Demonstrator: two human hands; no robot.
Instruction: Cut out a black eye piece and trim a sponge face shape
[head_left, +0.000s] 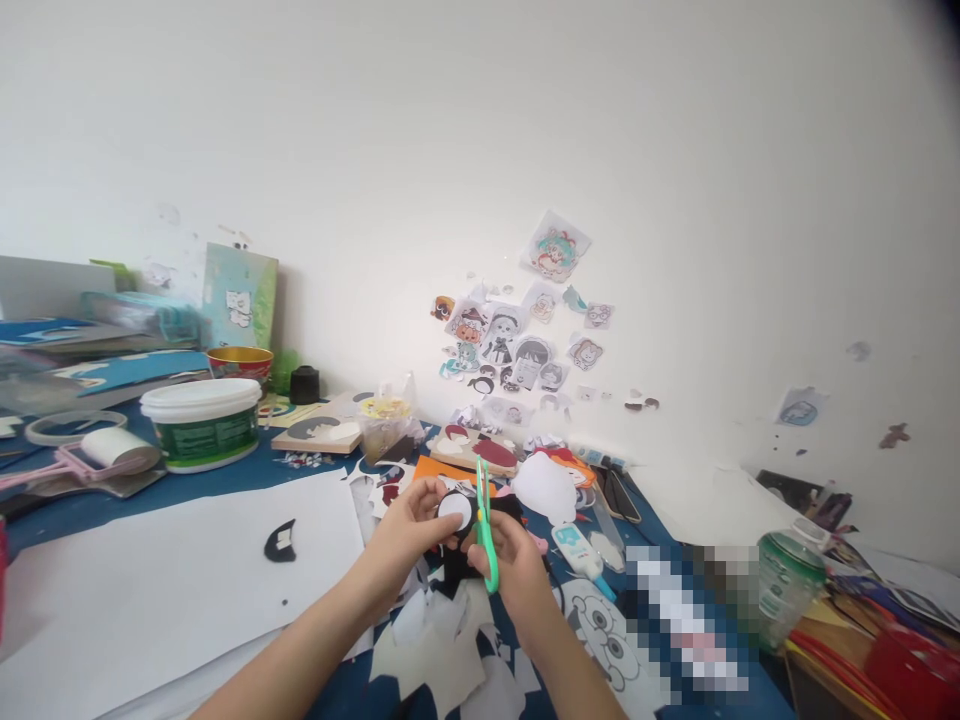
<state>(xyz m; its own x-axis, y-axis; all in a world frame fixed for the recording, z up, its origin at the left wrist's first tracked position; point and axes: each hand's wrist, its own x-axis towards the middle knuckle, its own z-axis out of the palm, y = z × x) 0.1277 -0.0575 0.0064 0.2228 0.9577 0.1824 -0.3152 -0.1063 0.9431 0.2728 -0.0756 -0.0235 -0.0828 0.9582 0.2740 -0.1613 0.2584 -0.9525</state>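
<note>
Near the middle of the head view, my left hand (409, 522) pinches a small black-and-white paper cutout (454, 512), a white disc edged by black. My right hand (516, 560) is closed on green-handled scissors (484, 530), whose blades point up and away from me. The scissors are right beside the cutout; whether the blades touch it I cannot tell. Black paper hangs under the hands, partly hidden by them. Below lie cream and white paper scraps (431, 645). On the large white sheet (180, 580) at left rests a black mouth-shaped cutout (282, 541) with white teeth.
A white-lidded green tub (206, 425) and a lint roller (112, 452) stand at left. Right of my hands are a glue bottle (582, 556), a cartoon face drawing (611, 635) and a phone (619, 494). A green-lidded jar (789, 580) stands far right. Paper characters cover the wall (480, 150).
</note>
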